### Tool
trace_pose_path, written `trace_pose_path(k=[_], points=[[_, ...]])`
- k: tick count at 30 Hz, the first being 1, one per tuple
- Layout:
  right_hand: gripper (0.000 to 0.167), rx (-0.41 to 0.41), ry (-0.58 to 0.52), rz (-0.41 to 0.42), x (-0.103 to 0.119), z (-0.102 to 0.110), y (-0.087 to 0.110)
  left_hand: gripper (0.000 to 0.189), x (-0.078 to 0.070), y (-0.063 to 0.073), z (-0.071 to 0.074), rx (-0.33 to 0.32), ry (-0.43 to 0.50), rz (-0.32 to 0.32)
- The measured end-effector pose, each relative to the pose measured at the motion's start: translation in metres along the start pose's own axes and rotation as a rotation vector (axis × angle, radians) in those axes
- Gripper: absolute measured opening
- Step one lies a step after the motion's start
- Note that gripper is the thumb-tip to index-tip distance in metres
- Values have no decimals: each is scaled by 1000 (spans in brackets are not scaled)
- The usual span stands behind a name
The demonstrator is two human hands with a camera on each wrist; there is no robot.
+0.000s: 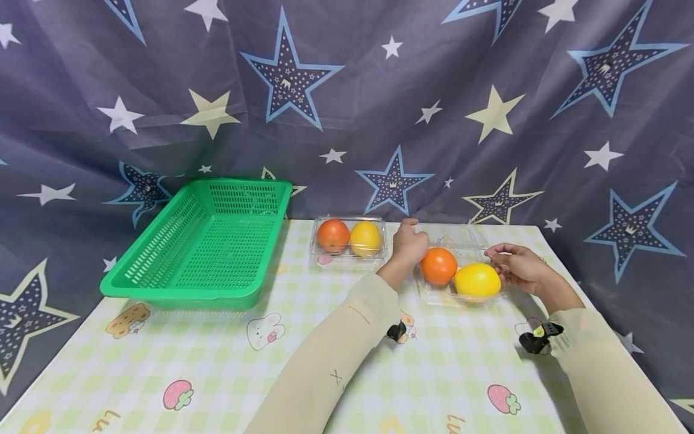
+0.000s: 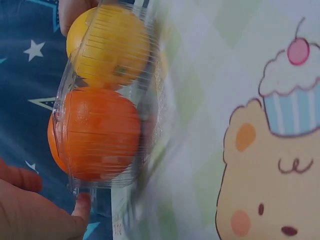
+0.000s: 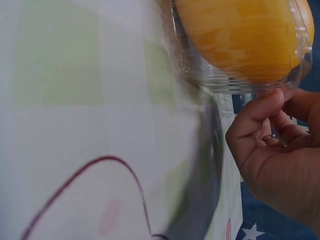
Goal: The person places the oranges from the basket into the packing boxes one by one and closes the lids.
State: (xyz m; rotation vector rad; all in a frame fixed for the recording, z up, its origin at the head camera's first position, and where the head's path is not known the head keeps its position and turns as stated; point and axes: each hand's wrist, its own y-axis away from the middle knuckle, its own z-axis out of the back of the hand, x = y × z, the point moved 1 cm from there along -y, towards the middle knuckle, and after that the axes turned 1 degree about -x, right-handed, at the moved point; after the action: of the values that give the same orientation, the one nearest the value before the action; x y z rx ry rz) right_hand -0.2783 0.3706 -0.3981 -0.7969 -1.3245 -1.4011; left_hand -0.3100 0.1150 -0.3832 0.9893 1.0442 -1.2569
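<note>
A clear plastic fruit box (image 1: 434, 296) stands at the table's back right, its transparent lid (image 1: 458, 234) raised behind it. Inside lie an orange (image 1: 439, 266) and a yellow lemon-like fruit (image 1: 477, 280), side by side. My left hand (image 1: 410, 244) is at the box's left end; in the left wrist view its thumb (image 2: 82, 206) touches the rim near the corner, fingers apart from it. At the opposite end, my right hand (image 1: 522, 268) pinches the box's edge between thumb and forefinger, beside the yellow fruit (image 3: 245, 40).
A second clear box (image 1: 349, 260) holds a red-orange fruit (image 1: 333, 235) and a yellow one (image 1: 365, 239), just left of my left hand. The green basket (image 1: 257, 241) stands at the back left. A starred curtain (image 1: 347, 120) hangs behind the checked tablecloth (image 1: 325, 361).
</note>
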Motion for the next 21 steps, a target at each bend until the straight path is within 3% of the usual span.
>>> trace_pose_path(k=[5, 11, 21], points=[[31, 8, 10, 0, -1, 0, 0, 54, 3, -3, 0, -62, 138, 30], [37, 11, 24, -11, 0, 0, -1, 38, 3, -8, 3, -108, 204, 75], [40, 10, 22, 5, -2, 2, -1, 43, 1, -10, 5, -99, 262, 95]])
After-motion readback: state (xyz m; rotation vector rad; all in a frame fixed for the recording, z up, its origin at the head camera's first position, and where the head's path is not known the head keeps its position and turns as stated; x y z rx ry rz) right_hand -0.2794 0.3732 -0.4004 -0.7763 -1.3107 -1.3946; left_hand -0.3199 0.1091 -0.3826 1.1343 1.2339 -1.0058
